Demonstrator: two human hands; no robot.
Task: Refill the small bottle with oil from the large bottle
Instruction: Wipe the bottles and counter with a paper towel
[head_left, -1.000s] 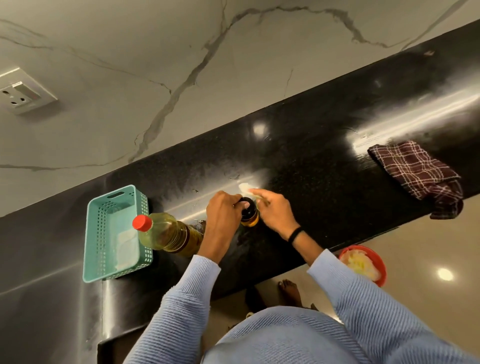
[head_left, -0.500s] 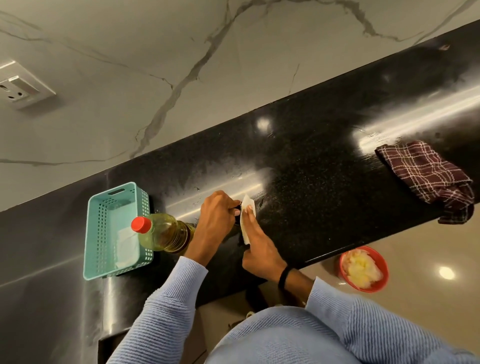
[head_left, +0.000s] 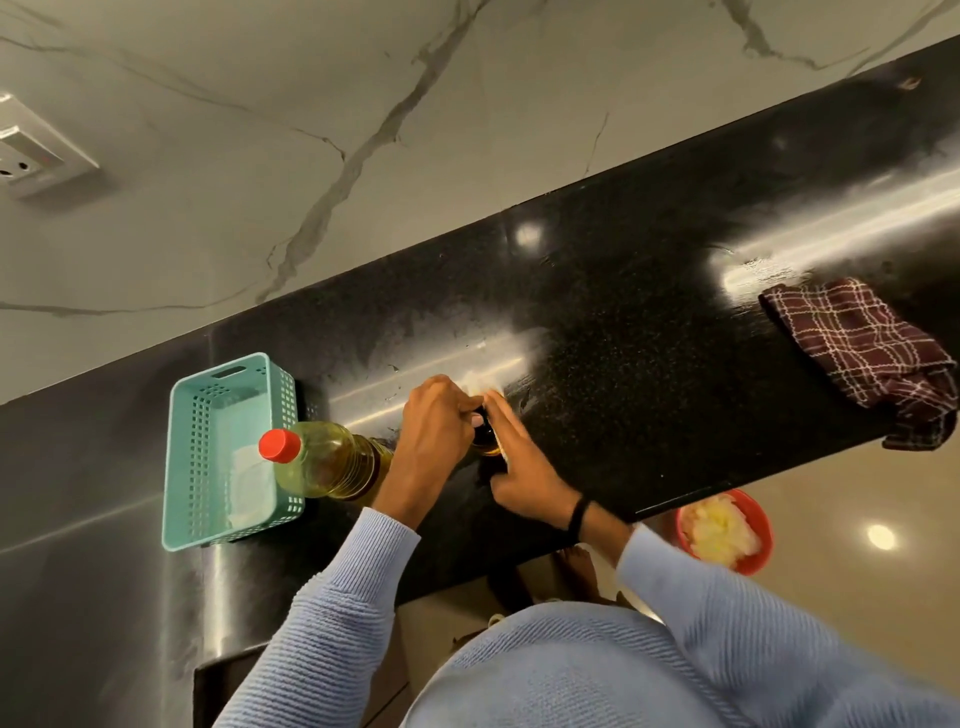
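Left hand (head_left: 436, 431) grips small bottle (head_left: 485, 445), counter (head_left: 649, 364)

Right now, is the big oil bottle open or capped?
Capped. The large bottle stands upright on the counter with its red cap on; the left hand and right hand are at the small bottle beside it.

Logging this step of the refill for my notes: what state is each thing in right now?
large bottle: upright, red cap on, holds oil.
small bottle: upright between both hands, amber oil visible, top hidden.
left hand: grips the small bottle's top.
right hand: straight fingers pressed along its side.
teal basket: upright, something white inside.
checked cloth: crumpled at the counter's edge.
red bowl: filled with something pale.
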